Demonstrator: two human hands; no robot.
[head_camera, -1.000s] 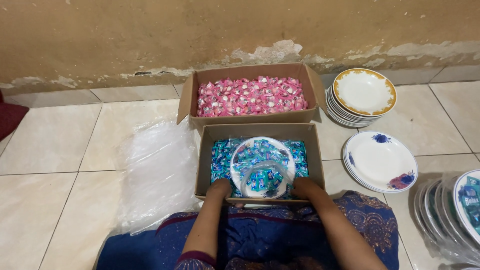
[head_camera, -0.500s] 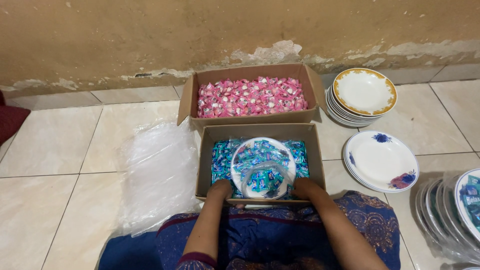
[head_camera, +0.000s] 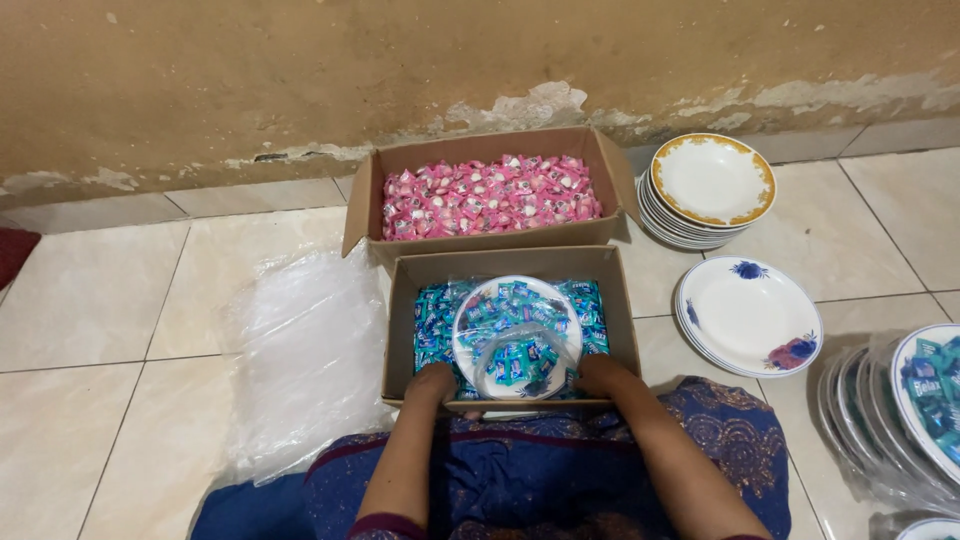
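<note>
We are seeing a sheet of clear plastic (head_camera: 300, 365) lying crumpled on the tiled floor (head_camera: 90, 330) at the left. Next, the left hand (head_camera: 432, 383) is gripping the near-left rim of a plate (head_camera: 516, 335) heaped with blue wrapped sweets, sitting inside the nearer cardboard box (head_camera: 400, 330). The right hand (head_camera: 598, 375) is clasping the plate's near-right rim. Behind, a second box (head_camera: 362, 205) is holding pink sweets. Further right, a gold-rimmed plate stack (head_camera: 712, 185) and a flowered plate (head_camera: 750, 315) are resting.
</note>
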